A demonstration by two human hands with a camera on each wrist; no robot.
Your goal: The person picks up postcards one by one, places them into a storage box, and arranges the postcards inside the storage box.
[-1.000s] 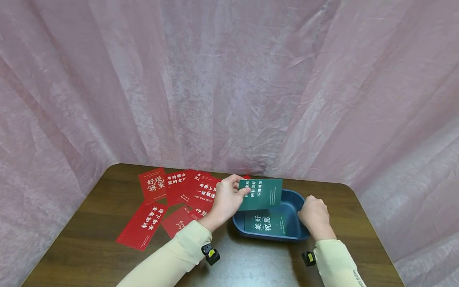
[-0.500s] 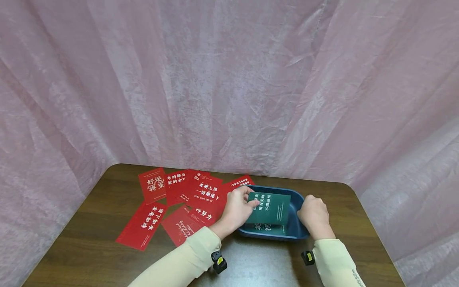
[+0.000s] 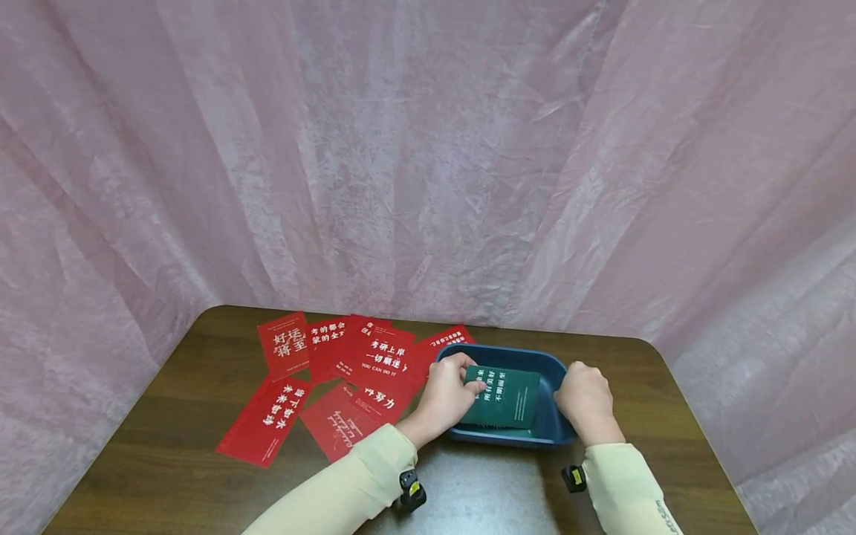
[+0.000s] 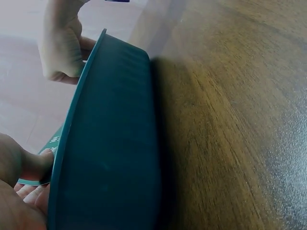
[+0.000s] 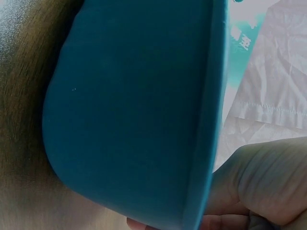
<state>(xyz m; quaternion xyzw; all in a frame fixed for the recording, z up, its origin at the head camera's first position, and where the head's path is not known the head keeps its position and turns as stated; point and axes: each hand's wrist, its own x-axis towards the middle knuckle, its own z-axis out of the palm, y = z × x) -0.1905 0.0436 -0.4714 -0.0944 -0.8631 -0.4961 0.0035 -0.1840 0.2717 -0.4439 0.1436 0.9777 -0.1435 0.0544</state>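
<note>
A green card (image 3: 504, 400) with white characters is pinched at its left edge by my left hand (image 3: 446, 394), thumb on top. The card lies over a dark blue plastic basin (image 3: 548, 362), inside its rim line. Another green card lay in the basin and is now covered by the held one. My right hand (image 3: 587, 401) grips the basin's right rim. In the left wrist view, thumb and fingers (image 4: 36, 165) of the left hand close on the card (image 4: 53, 143) behind the basin wall (image 4: 108, 134). The right wrist view has the right hand (image 5: 268, 184) at the basin's end (image 5: 129, 115).
Several red cards (image 3: 381, 360) with white writing overlap on the wooden table (image 3: 167, 416) left of the basin. One red card (image 3: 266, 420) lies nearest the front left. Behind the table hangs a pink curtain (image 3: 428, 163).
My left hand has moved right and down with the green card, lowering it into the basin over the other green card. The right hand stays on the rim.
</note>
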